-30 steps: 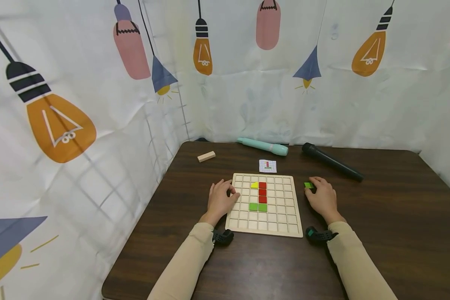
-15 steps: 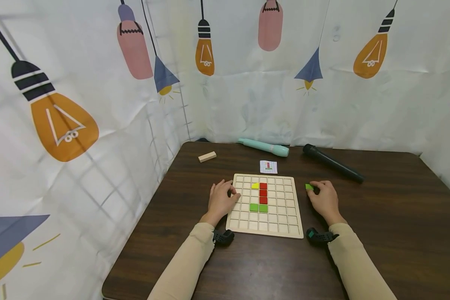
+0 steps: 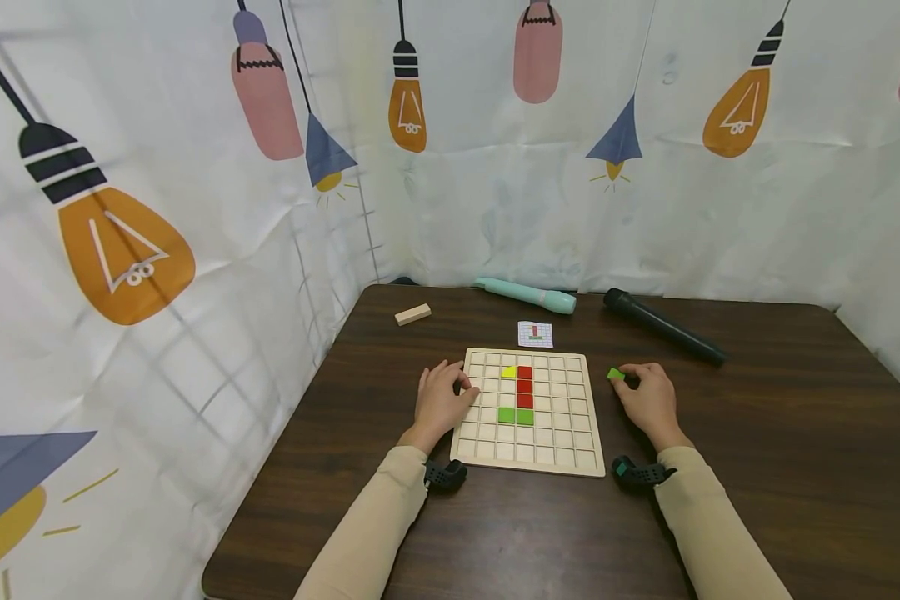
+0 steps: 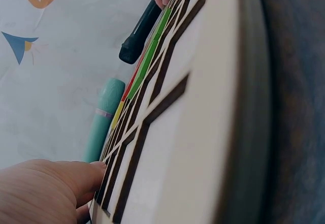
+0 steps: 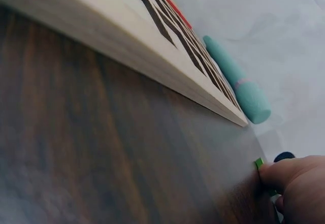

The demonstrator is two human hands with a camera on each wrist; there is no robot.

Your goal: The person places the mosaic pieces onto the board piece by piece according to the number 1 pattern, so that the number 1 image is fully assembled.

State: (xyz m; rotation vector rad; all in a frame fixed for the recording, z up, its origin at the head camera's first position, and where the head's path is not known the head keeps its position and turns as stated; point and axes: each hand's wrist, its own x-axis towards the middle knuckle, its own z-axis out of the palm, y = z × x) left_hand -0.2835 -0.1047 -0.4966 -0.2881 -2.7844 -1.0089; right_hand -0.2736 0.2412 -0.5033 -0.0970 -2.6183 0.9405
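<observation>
A wooden grid board (image 3: 562,458) lies flat on the dark table. Set in its cells are a yellow piece (image 3: 509,372), a column of three red tiles (image 3: 525,387) and two green tiles (image 3: 506,415) side by side. At the board's left edge, my left hand (image 3: 438,402) grips the rim, its thumb (image 4: 94,176) on top in the left wrist view. Right of the board, my right hand (image 3: 648,398) pinches a small green tile (image 3: 615,374) between thumb and fingers. Most of that tile is hidden by the thumb in the right wrist view.
Beyond the board lies a small pattern card (image 3: 535,334). Further back are a turquoise tapered cylinder (image 3: 528,294) and a black cylinder (image 3: 663,325). A small wooden block (image 3: 412,314) sits at the back left. A printed curtain (image 3: 480,225) hangs behind the table.
The green tile in my right hand has turned and now looks tilted. My left hand keeps its hold on the board's edge, and the board's pieces stay in place.
</observation>
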